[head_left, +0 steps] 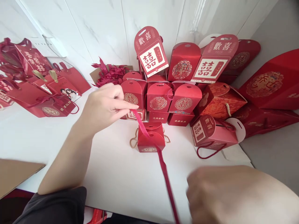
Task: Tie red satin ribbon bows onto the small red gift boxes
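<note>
My left hand pinches one end of a dark pink ribbon between thumb and fingers. From there the ribbon slants down to the right, passing in front of a small red box, and leaves the view at the bottom edge. That box stands on the white table with a gold cord loop at each side. At the lower right is my right hand, blurred, its fingers curled; what it holds, if anything, is hidden.
Red gift boxes are stacked along the tiled wall, beside a carton of red ribbons. Red gift bags stand at the left. A pink box with dark red cords sits at the right. Brown cardboard lies at the left edge.
</note>
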{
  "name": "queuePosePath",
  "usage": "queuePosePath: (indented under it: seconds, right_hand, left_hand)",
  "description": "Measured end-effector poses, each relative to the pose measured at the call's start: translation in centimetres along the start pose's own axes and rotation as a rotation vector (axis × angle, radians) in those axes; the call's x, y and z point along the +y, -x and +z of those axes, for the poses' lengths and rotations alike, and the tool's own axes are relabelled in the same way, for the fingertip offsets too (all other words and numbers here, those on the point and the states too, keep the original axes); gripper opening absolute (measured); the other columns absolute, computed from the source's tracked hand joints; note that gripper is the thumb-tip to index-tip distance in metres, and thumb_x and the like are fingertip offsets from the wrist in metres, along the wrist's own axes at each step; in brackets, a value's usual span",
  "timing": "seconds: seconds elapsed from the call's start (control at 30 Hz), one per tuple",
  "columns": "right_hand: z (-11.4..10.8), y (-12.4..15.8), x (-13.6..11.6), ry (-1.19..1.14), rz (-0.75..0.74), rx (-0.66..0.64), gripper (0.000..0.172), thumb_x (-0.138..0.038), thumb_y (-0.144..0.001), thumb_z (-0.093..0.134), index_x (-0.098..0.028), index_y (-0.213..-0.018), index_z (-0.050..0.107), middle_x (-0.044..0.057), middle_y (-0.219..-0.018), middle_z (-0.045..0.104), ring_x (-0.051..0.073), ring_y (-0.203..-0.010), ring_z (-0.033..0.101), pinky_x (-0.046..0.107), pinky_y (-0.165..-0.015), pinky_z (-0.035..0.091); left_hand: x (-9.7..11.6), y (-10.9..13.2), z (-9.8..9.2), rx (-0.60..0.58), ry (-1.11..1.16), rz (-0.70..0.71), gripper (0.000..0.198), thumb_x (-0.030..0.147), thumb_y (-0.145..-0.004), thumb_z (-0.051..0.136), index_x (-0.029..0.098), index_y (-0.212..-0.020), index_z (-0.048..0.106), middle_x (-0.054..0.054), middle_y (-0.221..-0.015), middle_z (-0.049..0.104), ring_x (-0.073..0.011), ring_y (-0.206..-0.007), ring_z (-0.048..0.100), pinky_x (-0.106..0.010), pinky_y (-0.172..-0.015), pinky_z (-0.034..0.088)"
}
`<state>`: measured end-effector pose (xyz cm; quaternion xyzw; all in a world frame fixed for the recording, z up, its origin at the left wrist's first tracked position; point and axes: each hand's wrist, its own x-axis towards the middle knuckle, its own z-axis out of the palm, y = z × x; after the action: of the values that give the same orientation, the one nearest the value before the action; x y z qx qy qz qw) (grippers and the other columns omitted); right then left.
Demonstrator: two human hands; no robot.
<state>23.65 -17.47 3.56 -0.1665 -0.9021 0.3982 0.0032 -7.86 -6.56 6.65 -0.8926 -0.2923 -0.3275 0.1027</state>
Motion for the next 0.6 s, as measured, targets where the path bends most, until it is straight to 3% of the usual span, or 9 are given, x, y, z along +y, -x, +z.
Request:
queuePosePath:
  seconds: [0.03,0.1,0.2,0.23,0.37,0.47,0.53,0.6]
  right_hand:
    - [-0.3,-0.7,0.2,0.007,0.036,0.069,0.023,-0.044,-0.084,0.066,-0.024,-0.074,0.071,0.006,-0.072,0.070,0.020,-0.064,0.063,0.032,-0.057,0.047]
    - [-1.0,-2.6,1.2,-0.043,0.144,0.288,0.029,-0.046,-0.090,0.061,-0.021,-0.079,0.070,0.003,-0.073,0.068,0.016,-0.063,0.059,0.030,-0.062,0.045]
    - [-2.0,-5.4,3.5,-0.313,0.199,0.830,0.034,-0.050,-0.094,0.054,-0.019,-0.086,0.065,0.001,-0.075,0.064,0.013,-0.067,0.056,0.026,-0.066,0.045]
    - [-2.1,-6.1,4.1,-0.446,0.153,0.913,0.035,-0.052,-0.095,0.053,-0.019,-0.090,0.065,0.002,-0.080,0.065,0.014,-0.072,0.058,0.027,-0.070,0.047]
    - [-1.5,-7.2,5.6,-0.788,-0.071,0.843,0.036,-0.050,-0.096,0.052,-0.020,-0.106,0.071,0.006,-0.104,0.070,0.017,-0.093,0.064,0.033,-0.086,0.051]
    - [-0.8,-7.3,5.7,-0.834,-0.073,0.892,0.022,-0.039,-0.090,0.067,-0.023,-0.103,0.074,0.004,-0.103,0.073,0.018,-0.095,0.066,0.032,-0.083,0.054]
    - [-1.0,-7.3,5.4,-0.872,-0.064,0.961,0.016,-0.035,-0.087,0.070,-0.024,-0.096,0.076,0.003,-0.099,0.073,0.018,-0.094,0.066,0.032,-0.083,0.055]
    - [-1.9,-7.0,4.6,-0.920,-0.085,1.024,0.015,-0.035,-0.091,0.066,-0.025,-0.094,0.076,0.003,-0.097,0.073,0.016,-0.094,0.065,0.033,-0.087,0.054]
  left_hand:
    - [0.5,0.0,0.5,0.091,-0.046,0.022,0.021,0.023,-0.087,0.064,0.036,-0.094,0.079,0.001,-0.058,0.057,-0.0119,-0.060,0.056,-0.025,-0.054,0.043]
    - [1.9,0.0,1.5,0.164,-0.068,0.073,0.025,0.019,-0.089,0.061,0.036,-0.096,0.077,0.005,-0.050,0.051,-0.0099,-0.051,0.051,-0.024,-0.051,0.041]
    - [4.0,0.0,2.4,0.191,-0.070,0.169,0.023,0.018,-0.091,0.059,0.034,-0.095,0.076,0.003,-0.062,0.066,-0.0105,-0.057,0.060,-0.024,-0.057,0.047]
    - [4.6,0.0,2.7,0.165,-0.069,0.193,0.023,0.019,-0.092,0.058,0.033,-0.094,0.076,0.003,-0.070,0.070,-0.0113,-0.063,0.064,-0.025,-0.062,0.050]
    - [5.6,0.0,4.1,0.014,0.019,0.329,0.020,0.019,-0.093,0.057,0.029,-0.093,0.075,0.003,-0.079,0.074,-0.0119,-0.074,0.068,-0.024,-0.072,0.056]
    - [5.5,0.1,5.1,0.035,0.093,0.387,0.020,0.013,-0.090,0.058,0.025,-0.094,0.073,0.003,-0.081,0.075,-0.0127,-0.076,0.068,-0.023,-0.072,0.056]
    - [5.4,0.0,5.1,0.010,0.123,0.343,0.023,0.012,-0.090,0.056,0.025,-0.100,0.073,0.002,-0.085,0.075,-0.0141,-0.083,0.068,-0.025,-0.078,0.055]
    - [5.3,-0.1,4.4,-0.126,0.156,0.214,0.031,0.017,-0.091,0.056,0.028,-0.118,0.067,0.000,-0.102,0.074,-0.0167,-0.098,0.067,-0.029,-0.087,0.053]
